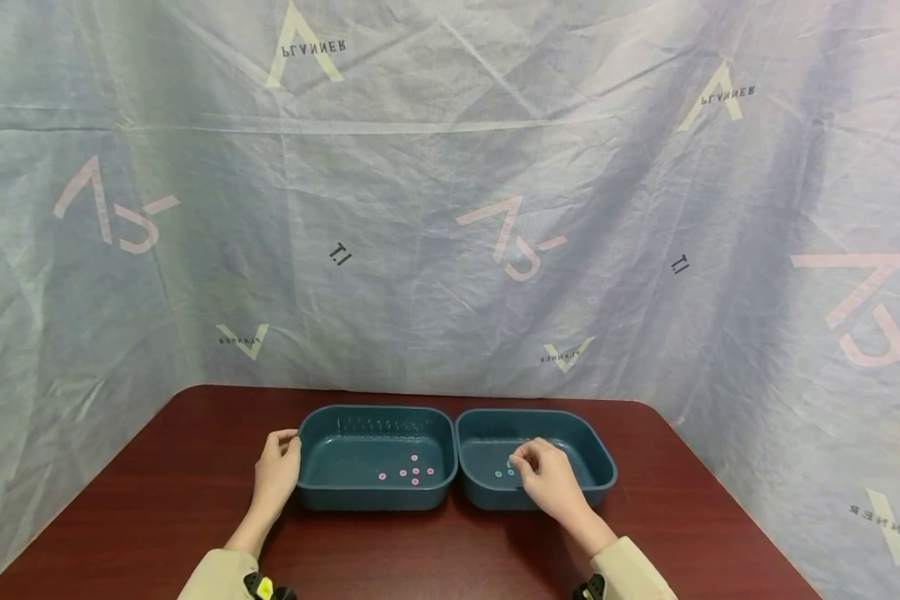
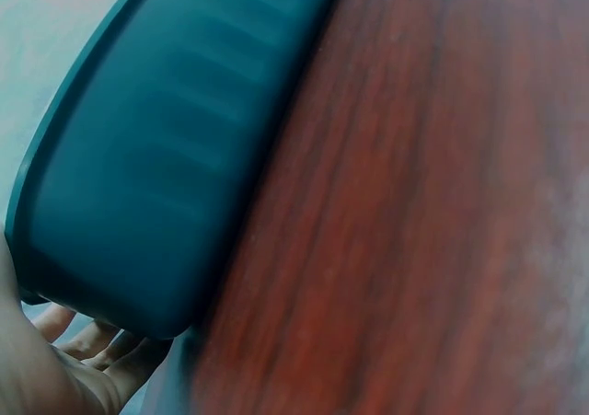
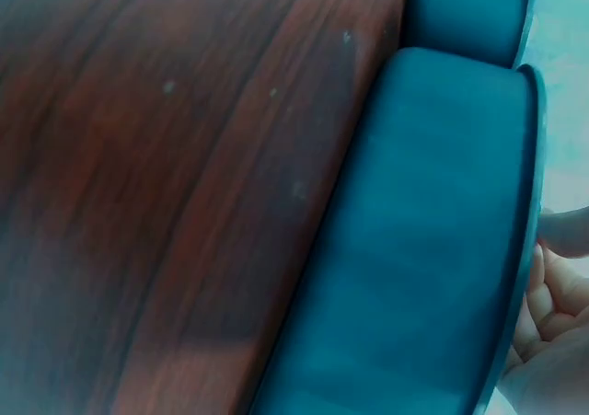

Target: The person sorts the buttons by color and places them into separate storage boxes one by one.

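My left hand (image 1: 278, 461) holds the left end of a dark teal plastic bin (image 1: 375, 498), with the thumb at the rim and the fingers against its outside. In that bin lie several small pink discs with dark centres, such as one pink disc (image 1: 382, 477). Over the right teal bin (image 1: 495, 497) is my right hand (image 1: 551, 477), with thumb and fingertips pinched together. A small light blue disc (image 1: 509, 464) shows at those fingertips, partly hidden. Two more blue discs, including one blue disc (image 1: 498, 474), lie on the bin floor beside it.
Both bins stand side by side, nearly touching, on a dark red wood-grain table (image 1: 390, 558). A pale printed cloth (image 1: 420, 167) hangs behind and along both sides of the table. Bin walls rise around the discs.
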`<action>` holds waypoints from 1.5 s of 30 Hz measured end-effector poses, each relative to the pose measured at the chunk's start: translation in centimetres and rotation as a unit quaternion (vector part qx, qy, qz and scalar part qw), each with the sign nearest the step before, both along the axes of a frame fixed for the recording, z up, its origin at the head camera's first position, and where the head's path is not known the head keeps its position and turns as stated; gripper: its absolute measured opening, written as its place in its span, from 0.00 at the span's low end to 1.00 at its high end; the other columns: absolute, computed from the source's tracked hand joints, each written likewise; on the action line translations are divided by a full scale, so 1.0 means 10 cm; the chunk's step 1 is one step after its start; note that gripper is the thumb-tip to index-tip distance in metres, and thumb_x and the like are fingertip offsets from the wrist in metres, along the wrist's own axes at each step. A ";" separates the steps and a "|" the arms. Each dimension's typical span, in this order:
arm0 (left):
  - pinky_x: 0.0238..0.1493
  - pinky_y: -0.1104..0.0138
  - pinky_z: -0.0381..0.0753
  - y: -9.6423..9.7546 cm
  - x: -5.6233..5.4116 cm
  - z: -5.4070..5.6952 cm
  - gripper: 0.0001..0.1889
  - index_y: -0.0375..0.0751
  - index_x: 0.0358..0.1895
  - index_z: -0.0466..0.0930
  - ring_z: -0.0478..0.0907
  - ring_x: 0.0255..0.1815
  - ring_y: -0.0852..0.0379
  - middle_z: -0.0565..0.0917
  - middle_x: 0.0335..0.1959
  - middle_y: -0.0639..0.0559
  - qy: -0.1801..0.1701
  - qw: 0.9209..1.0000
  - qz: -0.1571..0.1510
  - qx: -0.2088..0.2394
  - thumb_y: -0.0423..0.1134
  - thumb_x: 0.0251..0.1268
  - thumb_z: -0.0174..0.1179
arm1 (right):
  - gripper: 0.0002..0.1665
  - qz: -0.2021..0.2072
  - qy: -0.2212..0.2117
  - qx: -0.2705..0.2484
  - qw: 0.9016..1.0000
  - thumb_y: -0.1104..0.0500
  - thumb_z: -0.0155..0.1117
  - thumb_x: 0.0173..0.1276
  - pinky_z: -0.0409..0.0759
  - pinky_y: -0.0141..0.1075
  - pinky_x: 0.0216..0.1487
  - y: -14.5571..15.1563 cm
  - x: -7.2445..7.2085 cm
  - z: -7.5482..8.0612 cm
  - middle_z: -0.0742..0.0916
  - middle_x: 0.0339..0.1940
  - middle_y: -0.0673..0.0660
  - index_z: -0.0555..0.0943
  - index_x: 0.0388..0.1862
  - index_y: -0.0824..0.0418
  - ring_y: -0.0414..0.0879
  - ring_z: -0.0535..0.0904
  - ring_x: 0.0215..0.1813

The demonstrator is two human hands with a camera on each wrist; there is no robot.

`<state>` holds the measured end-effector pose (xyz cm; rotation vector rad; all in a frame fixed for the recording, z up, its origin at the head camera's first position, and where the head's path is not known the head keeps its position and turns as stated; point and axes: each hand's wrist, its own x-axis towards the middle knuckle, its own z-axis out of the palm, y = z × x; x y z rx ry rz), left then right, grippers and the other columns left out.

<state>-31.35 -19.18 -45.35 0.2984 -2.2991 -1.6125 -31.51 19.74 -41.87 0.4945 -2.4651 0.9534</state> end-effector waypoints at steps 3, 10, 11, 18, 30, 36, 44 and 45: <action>0.55 0.45 0.65 0.00 0.00 0.00 0.24 0.31 0.63 0.60 0.66 0.60 0.35 0.68 0.60 0.30 -0.001 1.000 0.000 -0.001 0.45 0.75 0.34 | 0.07 -0.009 -0.008 0.003 1.000 0.65 0.65 0.62 0.68 0.29 0.26 0.03 -0.02 0.00 0.76 0.22 0.47 0.80 0.25 0.57 0.35 0.67 0.22; 0.55 0.46 0.66 0.01 0.01 -0.01 0.23 0.32 0.63 0.61 0.66 0.60 0.36 0.68 0.60 0.30 0.000 1.000 0.004 0.000 0.44 0.74 0.35 | 0.06 -0.034 -0.020 0.012 0.999 0.65 0.65 0.62 0.67 0.30 0.26 0.11 -0.10 -0.03 0.76 0.22 0.48 0.80 0.26 0.57 0.36 0.67 0.22; 0.55 0.46 0.66 0.01 0.00 -0.02 0.23 0.32 0.63 0.61 0.66 0.60 0.36 0.69 0.60 0.30 0.000 1.000 0.004 0.001 0.44 0.74 0.35 | 0.06 -0.036 -0.020 0.012 0.999 0.64 0.64 0.62 0.67 0.30 0.26 0.11 -0.11 -0.03 0.76 0.22 0.48 0.80 0.26 0.57 0.37 0.66 0.22; 0.54 0.46 0.66 0.00 0.00 -0.02 0.23 0.32 0.63 0.61 0.66 0.60 0.36 0.68 0.60 0.30 -0.001 1.000 0.002 -0.001 0.45 0.75 0.35 | 0.05 -0.051 -0.031 0.018 0.998 0.64 0.64 0.63 0.67 0.30 0.25 0.18 -0.16 -0.05 0.77 0.23 0.50 0.81 0.27 0.58 0.38 0.67 0.23; 0.55 0.46 0.65 0.00 -0.02 -0.01 0.23 0.32 0.63 0.61 0.66 0.60 0.36 0.68 0.60 0.30 -0.001 1.000 0.003 -0.004 0.45 0.75 0.35 | 0.05 -0.082 -0.040 0.024 0.996 0.62 0.64 0.63 0.67 0.31 0.23 0.25 -0.20 -0.07 0.78 0.24 0.51 0.81 0.27 0.59 0.39 0.68 0.21; 0.55 0.46 0.66 -0.01 -0.02 -0.02 0.23 0.32 0.63 0.61 0.66 0.60 0.36 0.69 0.60 0.30 0.000 1.000 0.004 -0.005 0.45 0.75 0.35 | 0.05 -0.098 -0.051 0.032 0.993 0.61 0.63 0.63 0.67 0.32 0.23 0.27 -0.22 -0.05 0.79 0.25 0.52 0.82 0.28 0.61 0.40 0.68 0.21; 0.54 0.47 0.66 -0.01 -0.01 -0.03 0.22 0.32 0.62 0.61 0.67 0.59 0.37 0.70 0.59 0.30 0.001 1.000 0.006 -0.001 0.44 0.74 0.36 | 0.05 -0.103 -0.024 0.031 0.994 0.62 0.65 0.61 0.66 0.32 0.22 0.28 -0.24 -0.08 0.78 0.23 0.51 0.82 0.27 0.62 0.39 0.68 0.21; 0.54 0.47 0.67 -0.01 -0.01 -0.03 0.23 0.32 0.63 0.61 0.67 0.59 0.37 0.69 0.60 0.30 0.001 1.000 0.005 -0.002 0.44 0.75 0.35 | 0.05 -0.103 -0.024 0.030 0.994 0.62 0.65 0.61 0.67 0.32 0.22 0.27 -0.24 -0.07 0.78 0.23 0.51 0.82 0.27 0.62 0.39 0.68 0.21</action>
